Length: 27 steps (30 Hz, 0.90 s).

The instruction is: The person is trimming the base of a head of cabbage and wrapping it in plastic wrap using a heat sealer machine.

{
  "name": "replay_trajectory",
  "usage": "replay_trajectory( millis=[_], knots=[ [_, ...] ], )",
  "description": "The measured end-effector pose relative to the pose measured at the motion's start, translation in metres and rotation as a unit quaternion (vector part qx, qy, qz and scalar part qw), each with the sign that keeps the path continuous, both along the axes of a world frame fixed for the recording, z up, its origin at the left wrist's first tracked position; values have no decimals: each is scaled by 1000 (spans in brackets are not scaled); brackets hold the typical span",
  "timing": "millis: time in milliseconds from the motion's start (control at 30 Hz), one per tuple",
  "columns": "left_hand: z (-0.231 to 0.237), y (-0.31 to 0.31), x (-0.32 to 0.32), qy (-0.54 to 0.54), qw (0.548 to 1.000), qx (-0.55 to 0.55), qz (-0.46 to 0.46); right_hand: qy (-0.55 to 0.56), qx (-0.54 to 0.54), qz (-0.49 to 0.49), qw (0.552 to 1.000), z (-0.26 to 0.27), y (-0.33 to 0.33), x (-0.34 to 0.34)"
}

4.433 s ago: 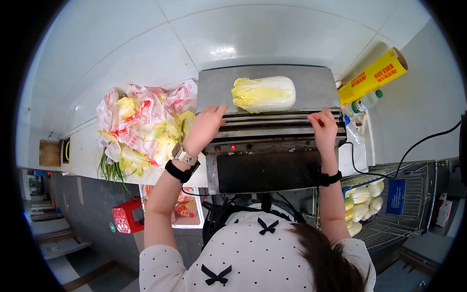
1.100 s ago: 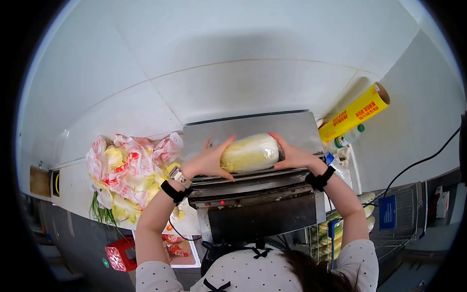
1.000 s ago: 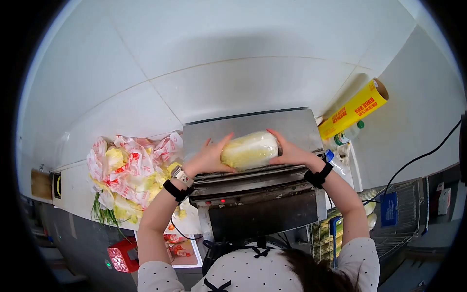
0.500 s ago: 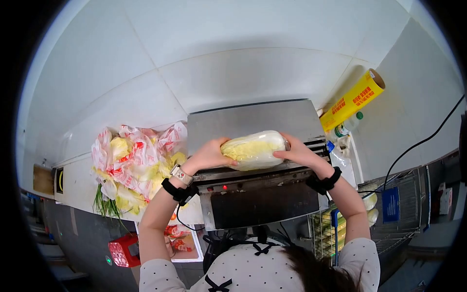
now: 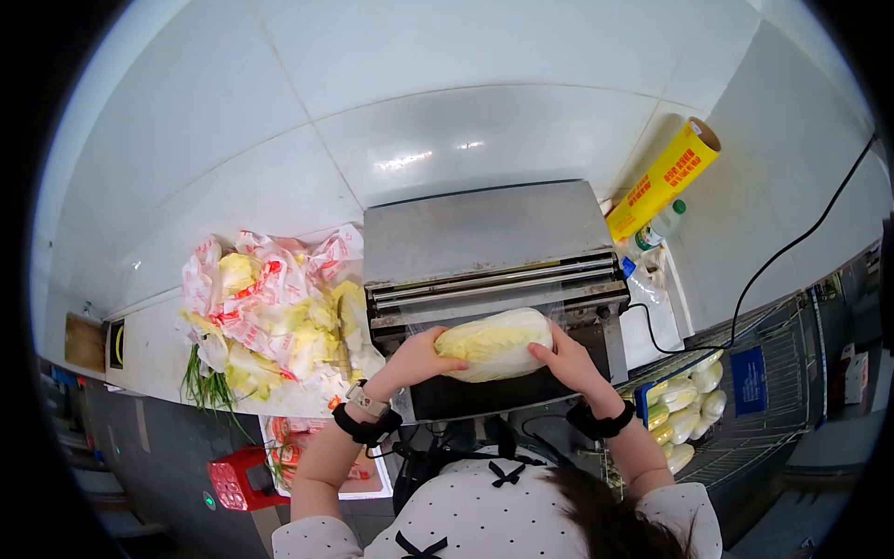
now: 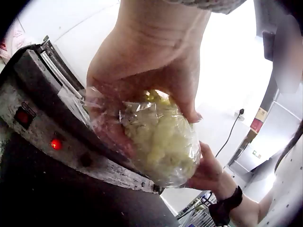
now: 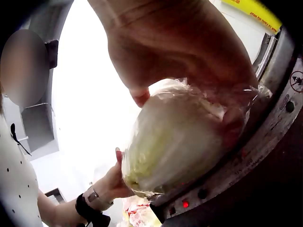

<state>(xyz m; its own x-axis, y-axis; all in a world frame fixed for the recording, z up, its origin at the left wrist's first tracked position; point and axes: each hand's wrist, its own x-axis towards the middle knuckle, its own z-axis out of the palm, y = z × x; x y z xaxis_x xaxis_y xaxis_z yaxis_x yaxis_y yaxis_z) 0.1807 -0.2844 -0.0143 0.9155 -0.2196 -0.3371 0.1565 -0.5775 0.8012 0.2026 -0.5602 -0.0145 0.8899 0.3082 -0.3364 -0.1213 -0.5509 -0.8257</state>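
Observation:
A napa cabbage (image 5: 495, 346), its pale leaves under clear cling film, is held crosswise between both hands over the dark front plate of the wrapping machine (image 5: 484, 219). My left hand (image 5: 421, 359) grips the leafy yellow end, thumb on the near side. The white stem end sits in my right hand (image 5: 571, 360), the thumb lying across its top. In the left wrist view, loose film (image 6: 102, 111) bunches around the fingers and the leafy end. The right wrist view shows film gathered at the stem end (image 7: 189, 90). Behind the cabbage a sheet of film stretches toward the machine's rollers (image 5: 494, 284).
Left on the counter lie crumpled printed plastic bags (image 5: 270, 279) with loose cabbage leaves and green onions (image 5: 207, 382). A yellow cardboard tube (image 5: 664, 182) and a bottle (image 5: 659, 226) stand at the right. A cart (image 5: 773, 373) with several cabbages is lower right; a red stool (image 5: 244, 477) lower left.
Earlier the cabbage lay unwrapped on the back plate with my hands at the rollers. It has since been covered in film, lifted and drawn over the rollers toward the body.

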Motion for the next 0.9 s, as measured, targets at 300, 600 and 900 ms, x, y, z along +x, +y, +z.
replay_trajectory(
  millis=[300,600,900],
  knots=[
    [-22,-6,-18,26,997,68,-10,88,189,-20,978,-80,-6,-33],
    [-34,-4,-40,113,989,23,-98,129,221,-9,967,-85,-18,-81],
    [7,-30,-60,84,965,-4,-247,292,264,-34,919,-57,-59,-148]
  ],
)
